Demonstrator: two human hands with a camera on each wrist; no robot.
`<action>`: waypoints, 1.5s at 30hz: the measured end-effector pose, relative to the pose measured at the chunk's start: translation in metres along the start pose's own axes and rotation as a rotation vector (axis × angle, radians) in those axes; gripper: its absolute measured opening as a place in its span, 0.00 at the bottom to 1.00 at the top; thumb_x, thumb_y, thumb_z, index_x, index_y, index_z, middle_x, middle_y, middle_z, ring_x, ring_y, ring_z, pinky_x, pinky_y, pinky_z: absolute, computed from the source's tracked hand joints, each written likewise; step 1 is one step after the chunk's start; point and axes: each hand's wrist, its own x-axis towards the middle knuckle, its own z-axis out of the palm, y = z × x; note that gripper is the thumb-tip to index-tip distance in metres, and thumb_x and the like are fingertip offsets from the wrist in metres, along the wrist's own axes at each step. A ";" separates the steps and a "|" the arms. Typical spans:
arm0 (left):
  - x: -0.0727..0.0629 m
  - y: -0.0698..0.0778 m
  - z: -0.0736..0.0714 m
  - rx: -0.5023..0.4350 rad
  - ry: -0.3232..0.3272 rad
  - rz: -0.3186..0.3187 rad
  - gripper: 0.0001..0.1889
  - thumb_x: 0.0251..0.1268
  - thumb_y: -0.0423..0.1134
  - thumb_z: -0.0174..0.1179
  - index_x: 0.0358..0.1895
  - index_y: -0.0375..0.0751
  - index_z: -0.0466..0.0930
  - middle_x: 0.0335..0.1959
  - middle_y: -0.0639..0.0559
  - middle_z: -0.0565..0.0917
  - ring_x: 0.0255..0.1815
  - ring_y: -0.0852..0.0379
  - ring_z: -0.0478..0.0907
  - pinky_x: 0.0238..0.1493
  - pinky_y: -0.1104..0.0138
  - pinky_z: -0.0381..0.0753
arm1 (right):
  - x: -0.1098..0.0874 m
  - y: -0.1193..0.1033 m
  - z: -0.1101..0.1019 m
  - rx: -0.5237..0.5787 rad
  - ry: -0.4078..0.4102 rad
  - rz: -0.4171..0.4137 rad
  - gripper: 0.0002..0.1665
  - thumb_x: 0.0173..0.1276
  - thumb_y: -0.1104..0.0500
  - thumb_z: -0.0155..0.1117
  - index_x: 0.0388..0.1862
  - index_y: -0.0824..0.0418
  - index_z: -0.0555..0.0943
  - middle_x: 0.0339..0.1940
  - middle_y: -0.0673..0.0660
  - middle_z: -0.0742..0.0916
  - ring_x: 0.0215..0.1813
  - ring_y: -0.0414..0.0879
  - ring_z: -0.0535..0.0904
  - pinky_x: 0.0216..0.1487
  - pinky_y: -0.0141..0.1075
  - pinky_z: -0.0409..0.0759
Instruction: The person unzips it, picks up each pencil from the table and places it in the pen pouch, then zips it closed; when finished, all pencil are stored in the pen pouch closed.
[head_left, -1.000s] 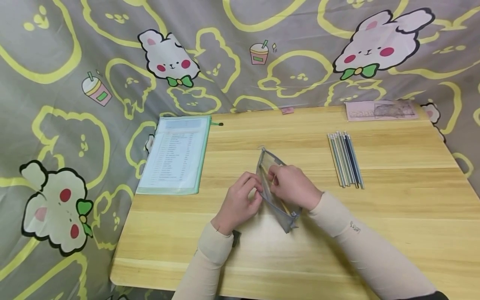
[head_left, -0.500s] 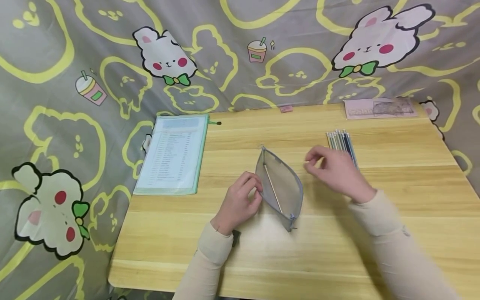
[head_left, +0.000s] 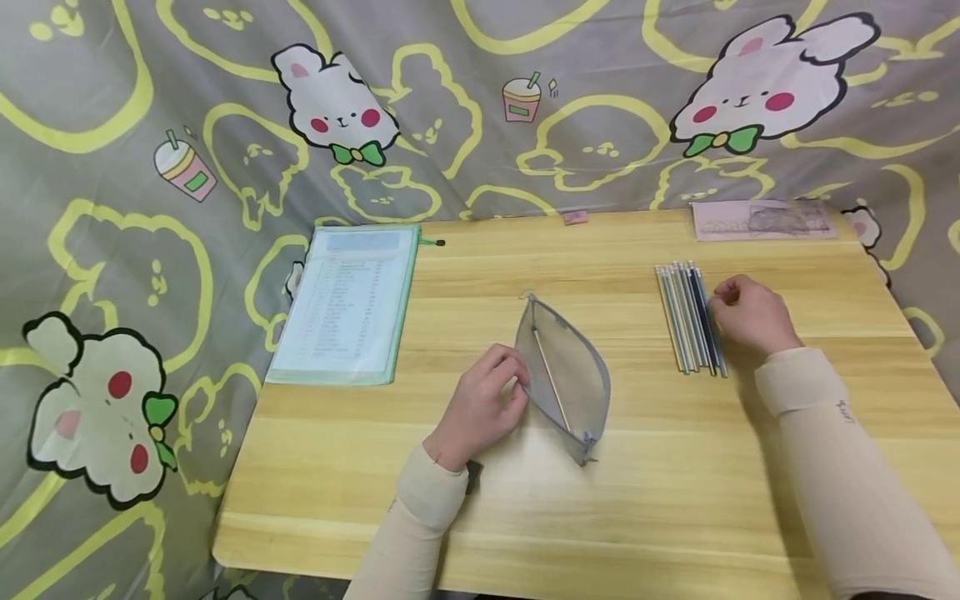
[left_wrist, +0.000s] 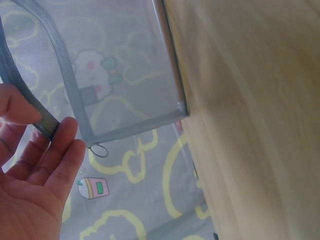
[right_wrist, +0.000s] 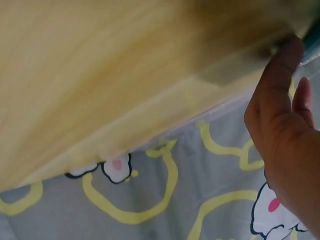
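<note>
At the middle of the table a grey mesh pencil case [head_left: 573, 367] stands with its zip mouth gaping. One pencil [head_left: 551, 379] lies inside it, also visible through the mesh in the left wrist view. My left hand [head_left: 480, 406] pinches the case's near-left zipper edge [left_wrist: 45, 120] between thumb and fingers. To the right lies a row of several pencils [head_left: 688, 321], silver, gold, dark and blue. My right hand [head_left: 753, 315] is at the right side of that row, fingertips by the outermost blue pencil. Whether they touch it is hard to tell.
A clear zip document folder [head_left: 337, 308] with a printed sheet lies at the left. Along the back edge are a small pink eraser-like block [head_left: 576, 217] and a flat pink pouch [head_left: 761, 221]. A patterned curtain [head_left: 450, 100] borders the table [head_left: 360, 483].
My right hand has come out of the pencil case and moved right, past the pencil row to its far side. The left hand stays on the case's edge; the case mouth has spread wider.
</note>
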 end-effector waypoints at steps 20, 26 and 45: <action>0.003 0.000 -0.003 0.029 -0.020 -0.020 0.09 0.59 0.22 0.61 0.35 0.39 0.78 0.45 0.48 0.82 0.47 0.54 0.85 0.50 0.69 0.87 | 0.008 -0.012 0.010 -0.065 0.014 -0.013 0.19 0.73 0.61 0.50 0.55 0.74 0.75 0.44 0.73 0.84 0.41 0.65 0.78 0.42 0.51 0.74; 0.004 -0.001 -0.005 0.023 -0.009 -0.016 0.08 0.60 0.21 0.61 0.35 0.39 0.78 0.44 0.47 0.82 0.46 0.53 0.85 0.49 0.69 0.87 | 0.005 -0.010 0.007 -0.070 0.006 0.030 0.18 0.73 0.58 0.57 0.52 0.73 0.76 0.44 0.72 0.84 0.46 0.68 0.78 0.50 0.60 0.76; 0.007 0.005 -0.003 0.037 -0.013 -0.004 0.08 0.60 0.22 0.61 0.35 0.39 0.78 0.44 0.48 0.81 0.45 0.54 0.84 0.49 0.68 0.87 | -0.018 -0.015 -0.004 -0.168 -0.130 0.080 0.28 0.72 0.46 0.65 0.13 0.51 0.69 0.13 0.47 0.72 0.24 0.48 0.68 0.29 0.40 0.65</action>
